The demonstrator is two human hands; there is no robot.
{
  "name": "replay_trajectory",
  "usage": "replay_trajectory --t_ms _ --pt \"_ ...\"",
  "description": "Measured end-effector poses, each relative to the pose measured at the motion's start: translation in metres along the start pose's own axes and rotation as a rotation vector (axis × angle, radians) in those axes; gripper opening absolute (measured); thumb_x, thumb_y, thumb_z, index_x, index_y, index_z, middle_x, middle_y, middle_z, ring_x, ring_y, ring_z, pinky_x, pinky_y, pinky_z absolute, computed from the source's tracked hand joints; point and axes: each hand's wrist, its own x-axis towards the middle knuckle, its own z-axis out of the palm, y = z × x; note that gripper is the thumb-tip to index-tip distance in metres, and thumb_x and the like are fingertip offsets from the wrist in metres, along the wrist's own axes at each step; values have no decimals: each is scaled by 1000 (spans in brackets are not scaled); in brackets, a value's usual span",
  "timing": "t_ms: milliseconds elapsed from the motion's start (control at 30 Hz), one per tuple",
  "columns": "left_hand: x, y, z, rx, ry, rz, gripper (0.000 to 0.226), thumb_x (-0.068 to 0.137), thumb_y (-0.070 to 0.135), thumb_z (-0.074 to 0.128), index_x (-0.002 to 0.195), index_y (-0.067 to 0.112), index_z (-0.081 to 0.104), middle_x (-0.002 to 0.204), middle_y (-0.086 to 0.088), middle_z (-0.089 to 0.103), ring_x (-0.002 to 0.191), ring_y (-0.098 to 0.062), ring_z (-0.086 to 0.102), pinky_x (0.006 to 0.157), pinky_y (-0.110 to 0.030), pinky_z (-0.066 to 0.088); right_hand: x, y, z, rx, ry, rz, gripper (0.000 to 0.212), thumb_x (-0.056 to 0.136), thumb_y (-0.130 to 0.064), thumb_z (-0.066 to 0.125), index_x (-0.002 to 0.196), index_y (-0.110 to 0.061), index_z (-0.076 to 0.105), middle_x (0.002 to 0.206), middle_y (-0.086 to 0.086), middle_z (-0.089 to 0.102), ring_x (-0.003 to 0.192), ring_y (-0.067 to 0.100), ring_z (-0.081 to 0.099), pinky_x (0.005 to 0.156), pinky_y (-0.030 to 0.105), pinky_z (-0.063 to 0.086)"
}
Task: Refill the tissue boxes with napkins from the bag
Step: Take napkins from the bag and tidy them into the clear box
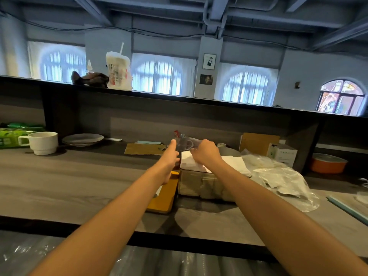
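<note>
So right now both hands are out over the tissue box [201, 184], which sits mid-surface with a stack of white napkins [192, 161] poking up out of its open top. The right hand [206, 153] has its fingers curled down onto the far edge of the stack, and its grip looks closed on the napkins, though the fingertips are hidden behind the hand so I can't be totally sure. The left hand [172, 154] is just left of the stack with the thumb pointing up; whether its fingers pinch anything I can't tell from here. It may be steadying the box side or the clear thing just beyond.

My read: the step is seating the stack into the box. To do it well, I'd keep the napkins square to the opening, press down evenly with flat fingers rather than one corner, and hold the box steady so it doesn't slide toward the orange lid [165, 196] lying at its left.

The crumpled clear plastic bag [282, 180] with more napkins sits to the right, near enough for the next grab. A white cup [44, 143] and a plate [82, 139] sit far left, well apart from the action.
</note>
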Motion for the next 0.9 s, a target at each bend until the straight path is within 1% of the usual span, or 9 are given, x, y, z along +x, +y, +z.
replay_trajectory --t_ms 67,167,300,400,467,567,667,733,900 --pt "0 1 0 -6 6 -5 72 102 61 17 156 14 28 160 -10 31 148 -32 25 120 -49 17 2 3 -5 13 -95 -6 24 98 -14 53 113 1 65 99 12 63 88 24 63 81 30 55" --pt "-2 2 2 -18 9 -13 71 102 60 17 156 15 27 161 -8 29 148 -31 25 120 -47 17 4 9 -7 130 -195 32 25 94 -11 54 109 5 64 79 10 61 66 18 60 58 26 53" --pt "-5 6 -1 1 13 -22 70 102 61 18 151 15 38 155 -8 39 142 -32 33 116 -48 23 9 7 -7 102 26 -79 27 100 -26 51 100 -4 67 82 7 61 76 20 61 65 27 52" --pt "-3 5 -1 21 26 -3 68 102 62 19 146 17 45 143 -8 51 129 -28 45 112 -47 28 6 -3 -11 111 -74 -226 31 103 -22 44 115 -3 65 108 15 66 97 31 63 88 40 54" --pt "-2 4 1 60 0 13 70 102 62 18 145 16 46 143 -7 52 132 -28 43 116 -48 25 5 -5 -5 46 -237 -202 29 103 -14 44 127 -4 57 118 19 63 104 32 63 89 37 54" --pt "-2 4 4 126 -14 -4 74 102 62 14 144 12 49 154 -9 40 143 -31 32 118 -51 22 5 6 4 7 -314 -181 31 106 -13 37 129 -8 57 116 15 61 100 26 61 80 24 49" --pt "1 3 2 128 -10 -6 74 101 63 14 143 13 48 156 -10 37 144 -32 31 118 -52 24 7 16 7 81 -374 -165 35 107 -21 33 130 -8 58 133 13 57 114 27 57 95 32 47" --pt "4 2 1 102 -2 9 72 102 62 14 143 13 48 154 -9 41 143 -31 33 117 -52 25 6 20 7 204 -434 -83 45 108 -33 28 130 -9 59 136 10 56 110 23 54 94 33 45" --pt "9 0 4 192 141 399 58 104 56 20 111 22 65 120 -2 63 118 -21 56 99 -39 42 11 26 -4 345 -491 -34 53 107 -42 22 130 -9 56 130 7 60 112 23 56 94 35 46"
